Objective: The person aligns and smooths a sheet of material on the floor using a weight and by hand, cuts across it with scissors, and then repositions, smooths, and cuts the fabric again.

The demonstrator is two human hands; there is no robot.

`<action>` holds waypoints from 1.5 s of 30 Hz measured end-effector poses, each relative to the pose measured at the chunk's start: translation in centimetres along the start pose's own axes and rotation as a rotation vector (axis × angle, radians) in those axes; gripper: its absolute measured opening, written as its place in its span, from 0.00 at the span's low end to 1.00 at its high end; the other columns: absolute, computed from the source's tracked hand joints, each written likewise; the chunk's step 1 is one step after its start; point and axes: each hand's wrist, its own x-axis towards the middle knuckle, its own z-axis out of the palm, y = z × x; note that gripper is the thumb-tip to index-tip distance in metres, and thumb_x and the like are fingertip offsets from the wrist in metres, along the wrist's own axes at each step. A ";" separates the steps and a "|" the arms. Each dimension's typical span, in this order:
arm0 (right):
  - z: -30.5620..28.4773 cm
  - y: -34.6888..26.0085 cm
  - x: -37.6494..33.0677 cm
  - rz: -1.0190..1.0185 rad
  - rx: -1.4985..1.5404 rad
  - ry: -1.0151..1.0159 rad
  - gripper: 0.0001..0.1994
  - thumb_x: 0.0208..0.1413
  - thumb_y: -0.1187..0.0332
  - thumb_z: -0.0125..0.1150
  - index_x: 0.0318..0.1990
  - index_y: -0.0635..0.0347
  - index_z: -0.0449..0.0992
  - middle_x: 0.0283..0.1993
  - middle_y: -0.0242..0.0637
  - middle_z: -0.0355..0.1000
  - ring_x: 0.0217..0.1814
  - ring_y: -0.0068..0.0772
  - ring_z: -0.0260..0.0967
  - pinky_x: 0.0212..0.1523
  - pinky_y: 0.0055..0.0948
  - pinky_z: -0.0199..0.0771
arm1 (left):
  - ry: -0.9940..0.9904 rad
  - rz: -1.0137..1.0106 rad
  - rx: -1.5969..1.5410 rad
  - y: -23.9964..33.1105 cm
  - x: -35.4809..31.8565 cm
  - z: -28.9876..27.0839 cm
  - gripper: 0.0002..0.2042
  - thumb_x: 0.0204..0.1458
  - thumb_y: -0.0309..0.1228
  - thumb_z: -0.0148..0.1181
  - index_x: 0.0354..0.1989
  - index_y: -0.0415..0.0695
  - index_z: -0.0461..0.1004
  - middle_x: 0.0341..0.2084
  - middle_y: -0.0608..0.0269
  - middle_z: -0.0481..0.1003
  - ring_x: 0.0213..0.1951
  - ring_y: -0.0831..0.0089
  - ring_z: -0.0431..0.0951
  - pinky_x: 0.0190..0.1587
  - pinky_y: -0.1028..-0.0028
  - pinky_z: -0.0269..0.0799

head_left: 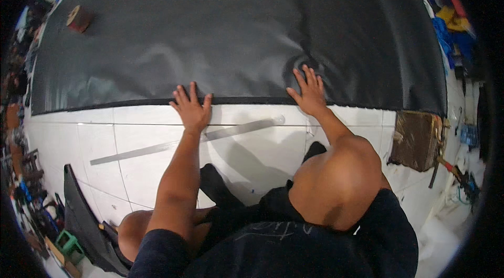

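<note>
Large black sheet [236,31] spread over white tiled floor [252,157], ahead of the person | left hand [192,110] splayed over its near edge, gripping nothing | right hand [310,92] likewise, farther right | metal strip [236,130] on the tiles, nearer the person

a large black sheet [210,26] and metal straightedge [241,129] suggest a workshop.

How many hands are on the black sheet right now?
2: the left hand at the near edge of the black sheet, and the right hand farther right along that edge. No other hands show.
</note>
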 end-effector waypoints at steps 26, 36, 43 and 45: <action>-1.2 2.3 -1.9 -0.071 0.192 0.048 0.33 0.63 0.55 0.55 0.69 0.62 0.55 0.75 0.52 0.45 0.77 0.54 0.40 0.75 0.52 0.35 | 0.363 -1.172 -1.901 -4.4 7.3 -0.1 0.29 0.50 0.27 0.62 0.57 0.22 0.62 0.54 0.37 0.70 0.53 0.51 0.75 0.53 0.63 0.75; -2.5 2.5 -1.7 -0.057 0.221 0.026 0.33 0.59 0.55 0.61 0.68 0.61 0.59 0.75 0.51 0.47 0.76 0.54 0.44 0.73 0.51 0.44 | 0.393 -1.212 -2.051 -4.5 7.2 0.5 0.23 0.49 0.23 0.60 0.52 0.21 0.66 0.50 0.40 0.73 0.49 0.51 0.77 0.52 0.60 0.75; -3.6 2.6 -1.6 -0.025 0.217 -0.054 0.34 0.59 0.55 0.62 0.69 0.58 0.57 0.75 0.49 0.46 0.76 0.53 0.45 0.73 0.48 0.47 | 0.410 -1.164 -1.989 -3.4 6.9 0.0 0.13 0.55 0.25 0.56 0.45 0.30 0.70 0.40 0.49 0.75 0.42 0.55 0.77 0.50 0.58 0.76; -3.9 2.4 -1.6 -0.009 0.206 -0.070 0.35 0.59 0.55 0.62 0.69 0.58 0.57 0.75 0.49 0.46 0.76 0.53 0.44 0.73 0.48 0.47 | 0.397 -1.159 -1.990 -3.4 6.0 -0.2 0.13 0.55 0.26 0.56 0.46 0.30 0.70 0.41 0.50 0.75 0.43 0.56 0.77 0.49 0.59 0.75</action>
